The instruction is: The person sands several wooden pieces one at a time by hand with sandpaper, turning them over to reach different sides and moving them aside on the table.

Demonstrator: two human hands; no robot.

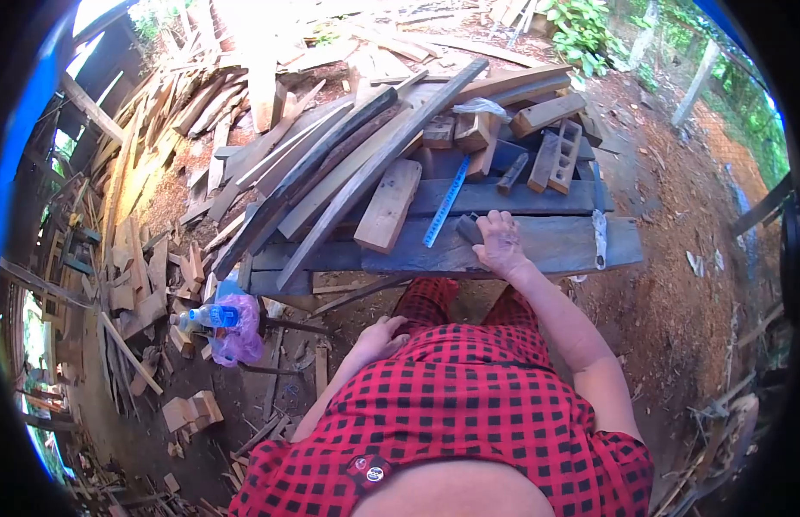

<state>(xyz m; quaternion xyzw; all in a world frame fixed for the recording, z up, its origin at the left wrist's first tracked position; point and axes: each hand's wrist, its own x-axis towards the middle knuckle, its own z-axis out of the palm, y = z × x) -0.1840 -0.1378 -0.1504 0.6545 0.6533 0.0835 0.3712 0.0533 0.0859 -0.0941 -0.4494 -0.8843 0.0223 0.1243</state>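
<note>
My right hand (pixel 501 241) is at the front of the grey plank bench (pixel 555 246), its fingers closed against a small dark block (pixel 470 229). Part of that block is hidden behind the fingers. My left hand (pixel 383 338) lies flat on the red-and-black checked clothing at my lap, holding nothing. To the left of my right hand, a blue ruler (pixel 446 200) lies slantwise across the bench boards. A thick wooden block (pixel 389 207) sits beside the ruler, farther left.
Long wooden strips (pixel 365 181) are stacked slantwise over the bench's left side. A block with square holes (pixel 564 156) lies at the back right, near a plastic bag (pixel 480 107). A water bottle (pixel 212 316) and pink bag (pixel 239 332) are at the left. Wood scraps cover the ground.
</note>
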